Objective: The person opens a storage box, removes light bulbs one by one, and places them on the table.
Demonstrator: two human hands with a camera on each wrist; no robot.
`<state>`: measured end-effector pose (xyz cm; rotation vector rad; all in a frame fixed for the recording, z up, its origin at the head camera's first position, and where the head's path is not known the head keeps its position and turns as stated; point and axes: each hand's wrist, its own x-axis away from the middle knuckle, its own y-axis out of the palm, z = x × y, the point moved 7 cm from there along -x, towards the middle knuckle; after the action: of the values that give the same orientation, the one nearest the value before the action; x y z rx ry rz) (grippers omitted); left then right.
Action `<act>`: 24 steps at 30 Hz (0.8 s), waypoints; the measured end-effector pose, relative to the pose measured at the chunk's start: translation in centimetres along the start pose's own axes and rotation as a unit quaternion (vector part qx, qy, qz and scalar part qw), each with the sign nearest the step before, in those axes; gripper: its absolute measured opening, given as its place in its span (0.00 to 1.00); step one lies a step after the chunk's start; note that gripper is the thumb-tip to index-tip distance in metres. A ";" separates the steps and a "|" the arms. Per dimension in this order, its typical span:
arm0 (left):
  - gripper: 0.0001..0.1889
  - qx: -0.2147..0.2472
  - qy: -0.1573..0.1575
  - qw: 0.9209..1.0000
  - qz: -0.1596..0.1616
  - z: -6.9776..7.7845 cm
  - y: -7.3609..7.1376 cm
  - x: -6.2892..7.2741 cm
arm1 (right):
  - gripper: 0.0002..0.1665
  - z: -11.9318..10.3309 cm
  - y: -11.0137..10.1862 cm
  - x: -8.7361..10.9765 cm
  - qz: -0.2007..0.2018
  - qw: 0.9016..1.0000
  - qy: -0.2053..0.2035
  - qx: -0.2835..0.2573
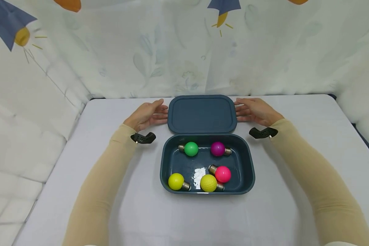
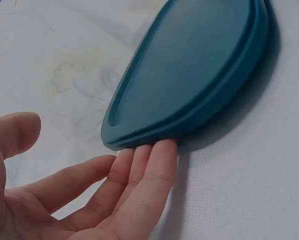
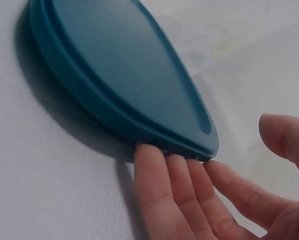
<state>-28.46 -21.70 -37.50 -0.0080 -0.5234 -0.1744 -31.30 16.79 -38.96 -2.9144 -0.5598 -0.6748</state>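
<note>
Nearest the camera, at the lower left and lower right of the head view, our left sleeve and right sleeve are stretching over the white counter. The flat blue-grey lid is sitting just above the middle of the frame, right beyond the box; whether its lower edge is touching the rim, we cannot tell. Both wrist views are showing shadow beneath the lid, so we are probably supporting it off the surface.

Our left hand is lying spread at the lid's left end, fingers nearly straight, fingertips touching the edge, thumb standing apart. Our right hand is mirroring it at the right end. Neither hand is pinching; only fingertips are bearing on the lid.

To do this well, we are judging, both sides are needing equal pressure; a slack side could be letting its end drop. If slipping is threatening, we should be bringing the thumbs over the top.

Inside the box, the green bulb and purple bulb are lying above, the yellow bulb lower left, the dimpled yellow bulb and pink bulb lower right.
</note>
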 end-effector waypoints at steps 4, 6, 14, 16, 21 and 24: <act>0.35 -0.004 -0.001 1.000 -0.002 0.0 -0.1 0.3 | 0.43 -0.1 0.2 0.1 -0.002 1.000 0.005 0.013; 0.35 -0.006 -0.002 1.000 -0.004 0.0 -0.1 0.4 | 0.44 -0.1 0.3 0.1 -0.002 1.000 0.007 0.021; 0.38 -0.027 0.002 1.000 -0.013 0.6 0.1 1.2 | 0.48 -0.6 1.1 0.3 0.000 0.998 0.011 0.066; 0.39 -0.036 0.003 0.999 -0.016 0.7 0.2 1.2 | 0.49 -0.7 1.3 0.3 0.000 0.997 0.013 0.077; 0.39 -0.052 0.005 0.999 -0.017 0.6 0.6 1.2 | 0.50 -0.7 1.6 0.4 -0.004 0.996 0.018 0.087; 0.38 -0.057 0.010 0.998 -0.016 0.7 0.6 1.2 | 0.50 -0.6 1.5 0.3 0.000 0.996 0.020 0.091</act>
<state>-27.70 -21.28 -36.34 -0.1099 -0.4934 -0.2346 -30.75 15.41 -38.31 -2.7268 -0.5837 -0.6430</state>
